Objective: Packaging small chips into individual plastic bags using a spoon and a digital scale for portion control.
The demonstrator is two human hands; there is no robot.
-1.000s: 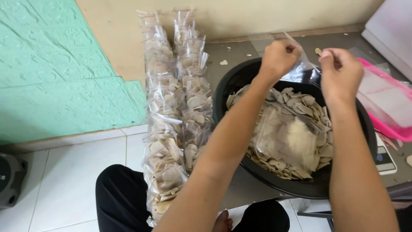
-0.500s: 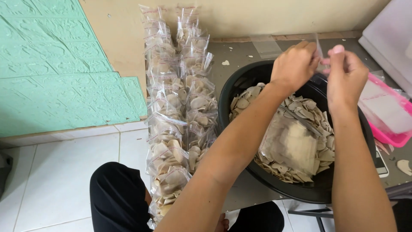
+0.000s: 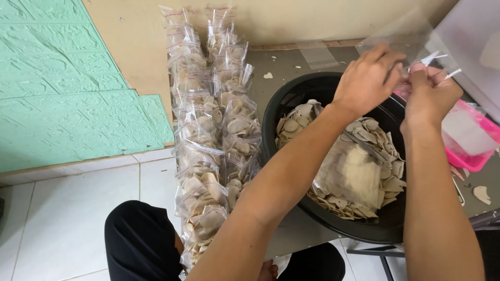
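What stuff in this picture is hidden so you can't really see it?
Head view only:
- Clear bag: see-through and blurred, its edges fade into the wall; whether anything is inside cannot be told.
- Black basin: its near rim is hidden by both forearms.
- Pink tray: covered by plastic sheets and the right hand.
- Left hand: its fingertips hide behind the bag.
- Filled bags: lowest ones hidden behind the knee.

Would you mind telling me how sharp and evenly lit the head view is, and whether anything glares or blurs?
Head view: soft, even daylight, no hard shadows; packed bags and basin sharp; the clear bag held by left hand and right hand is washed out against the bright corner; edges bend slightly from the wide lens.
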